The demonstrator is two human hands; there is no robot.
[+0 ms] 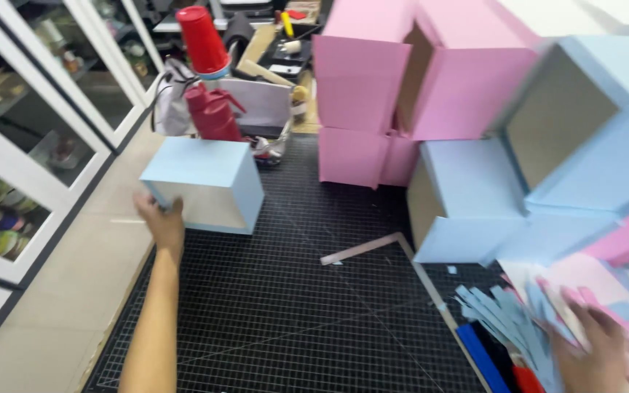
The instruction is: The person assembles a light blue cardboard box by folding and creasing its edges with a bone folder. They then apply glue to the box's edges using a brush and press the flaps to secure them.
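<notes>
Far to the outside of the left grip stand white-framed glass cabinet doors [30,138] with blurred jars behind them. The left hand [160,218] reaches out over the black gridded cutting mat [278,306] and clasps the near left corner of a light blue box [209,182], thumb on one side of the edge and fingers apparently wrapped behind it; the box rests on the mat with its open face turned toward the hand. To handle it well, I judge the hand should hold the corner lightly and keep the box square to the mat, since the thin walls would likely buckle under a hard squeeze. Just beyond the box stand a red bottle [214,113] and an upturned red cup [202,40]. To the right of the grip, well apart, plain pink boxes [373,80] are stacked, and further right plain light blue boxes [467,204] lean together; none shows a label that I can make out. A pale strip [362,249] lies on the mat between them. At the far right the right hand [591,356] presses flat, fingers spread, on a loose heap of blue and pink paper strips [533,313].
</notes>
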